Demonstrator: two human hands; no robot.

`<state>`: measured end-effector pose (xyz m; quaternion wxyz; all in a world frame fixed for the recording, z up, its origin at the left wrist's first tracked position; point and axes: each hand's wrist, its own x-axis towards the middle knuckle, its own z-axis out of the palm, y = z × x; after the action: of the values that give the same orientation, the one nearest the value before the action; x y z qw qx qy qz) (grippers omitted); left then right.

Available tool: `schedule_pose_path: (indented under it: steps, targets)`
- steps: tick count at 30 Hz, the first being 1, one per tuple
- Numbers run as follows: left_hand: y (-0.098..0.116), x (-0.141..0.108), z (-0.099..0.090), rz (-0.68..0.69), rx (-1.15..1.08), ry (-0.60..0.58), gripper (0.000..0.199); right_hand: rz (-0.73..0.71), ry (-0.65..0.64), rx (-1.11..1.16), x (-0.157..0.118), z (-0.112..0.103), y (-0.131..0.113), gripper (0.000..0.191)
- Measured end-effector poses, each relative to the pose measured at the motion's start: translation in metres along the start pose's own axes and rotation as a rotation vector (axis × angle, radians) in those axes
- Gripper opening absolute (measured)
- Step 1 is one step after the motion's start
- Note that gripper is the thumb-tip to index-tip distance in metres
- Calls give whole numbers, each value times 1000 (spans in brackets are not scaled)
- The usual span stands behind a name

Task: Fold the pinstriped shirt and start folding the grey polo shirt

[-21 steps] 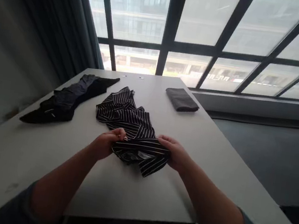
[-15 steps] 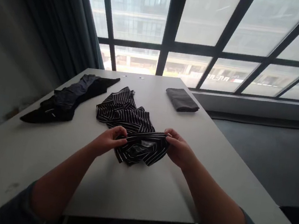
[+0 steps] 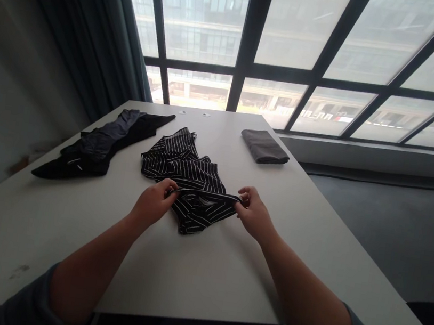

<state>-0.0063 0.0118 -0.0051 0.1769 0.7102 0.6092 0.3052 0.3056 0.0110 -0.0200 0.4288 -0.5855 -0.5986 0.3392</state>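
A black shirt with white stripes (image 3: 184, 168) lies crumpled on the white table (image 3: 184, 281), its near end lifted at the collar. My left hand (image 3: 154, 199) pinches one end of the collar band between thumb and fingers. At the other end, my right hand (image 3: 254, 213) grips the same band. Between the two hands the band is drawn out nearly straight, and striped cloth hangs below it. The rest of the shirt spreads away toward the far left in folds.
A dark jacket-like garment (image 3: 100, 143) is spread along the table's left side. Toward the back right lies a folded grey cloth (image 3: 265, 146). Beyond the far edge stand large windows (image 3: 288, 27), with a dark curtain (image 3: 79, 19) at left.
The collar band has been pulled straighter between my hands and its inside label has turned out of sight. My left hand has shifted slightly left and now shows its back.
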Motion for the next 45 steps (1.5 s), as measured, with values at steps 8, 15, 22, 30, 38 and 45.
schedule_pose_path:
  steps: [8, 15, 22, 30, 38, 45]
  targets:
    - [-13, 9, 5, -313, -547, -188, 35, 319, -243, 640, 9, -1, 9, 55]
    - [-6, 9, 13, -470, -1372, -158, 40, 290, -276, 1091, 7, -5, 5, 60]
    - [4, -1, 2, -208, -1628, -256, 35, 189, -408, 1224, 1, -5, -2, 44]
    - [15, -13, -5, -182, -1386, -261, 42, 82, -311, 936, -12, -6, -16, 41]
    - [9, -7, 0, -346, -1475, -456, 44, 108, -327, 876, -11, 0, -15, 49]
    - [-1, -3, 8, -332, -1474, -440, 45, 89, -289, 852, -7, 0, -12, 36]
